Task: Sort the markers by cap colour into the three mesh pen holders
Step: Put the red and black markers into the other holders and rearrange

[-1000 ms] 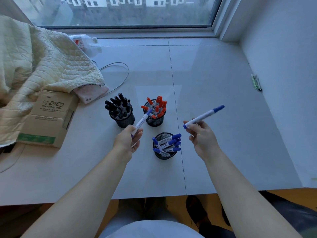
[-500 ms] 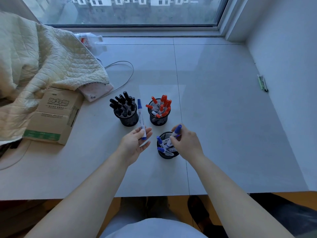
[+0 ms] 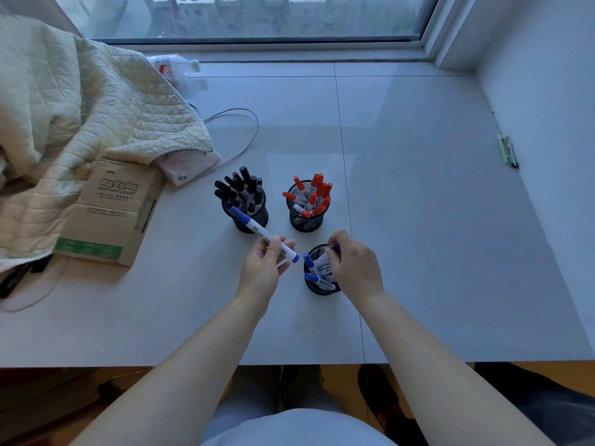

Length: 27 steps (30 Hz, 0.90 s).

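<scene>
Three black mesh holders stand on the grey ledge. The far left holder (image 3: 254, 220) is full of black-capped markers, the far right holder (image 3: 304, 220) of red-capped ones. The near holder (image 3: 317, 289) has blue-capped markers. My left hand (image 3: 264, 268) pinches a white marker with blue ends (image 3: 262, 234), tilted with one end over the black holder and the other near the blue holder. My right hand (image 3: 352, 265) is over the near holder, its fingers curled on a blue-capped marker (image 3: 331, 252) that is down inside it.
A cardboard box (image 3: 111, 214) lies left of the holders, partly under a quilted cream blanket (image 3: 80, 117). A grey cable (image 3: 244, 136) loops behind. A plastic bottle (image 3: 175, 70) lies near the window. Pens (image 3: 508, 151) lie by the right wall. The ledge's front edge runs under my forearms.
My right hand has brought its blue marker from the air down into the near holder. My left hand has turned its marker from pointing up-right to lying tilted left.
</scene>
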Each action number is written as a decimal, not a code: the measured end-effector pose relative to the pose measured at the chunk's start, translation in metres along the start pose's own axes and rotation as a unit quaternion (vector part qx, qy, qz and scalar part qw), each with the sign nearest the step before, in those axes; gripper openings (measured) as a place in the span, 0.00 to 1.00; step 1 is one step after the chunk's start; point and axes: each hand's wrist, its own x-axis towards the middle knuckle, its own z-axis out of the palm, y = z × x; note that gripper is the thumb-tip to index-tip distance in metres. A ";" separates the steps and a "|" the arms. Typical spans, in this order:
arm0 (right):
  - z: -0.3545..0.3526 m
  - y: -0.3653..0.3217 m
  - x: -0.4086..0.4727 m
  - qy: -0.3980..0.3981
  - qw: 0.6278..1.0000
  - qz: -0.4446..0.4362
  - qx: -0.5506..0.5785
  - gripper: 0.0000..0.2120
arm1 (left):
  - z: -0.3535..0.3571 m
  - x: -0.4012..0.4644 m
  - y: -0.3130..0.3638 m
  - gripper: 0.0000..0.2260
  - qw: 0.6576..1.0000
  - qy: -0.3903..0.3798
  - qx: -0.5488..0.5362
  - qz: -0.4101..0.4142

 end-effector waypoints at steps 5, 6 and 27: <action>0.015 0.010 -0.003 -0.085 0.987 -0.066 -0.118 0.10 | 0.006 -0.004 -0.006 0.05 0.997 0.018 0.076 0.025; 0.015 0.010 -0.004 -0.092 0.984 -0.083 -0.130 0.11 | 0.007 -0.004 -0.006 0.04 0.997 0.017 0.075 0.029; 0.018 0.043 -0.052 -0.124 0.956 0.195 0.181 0.35 | 0.034 0.003 -0.031 0.03 0.871 0.001 0.476 0.126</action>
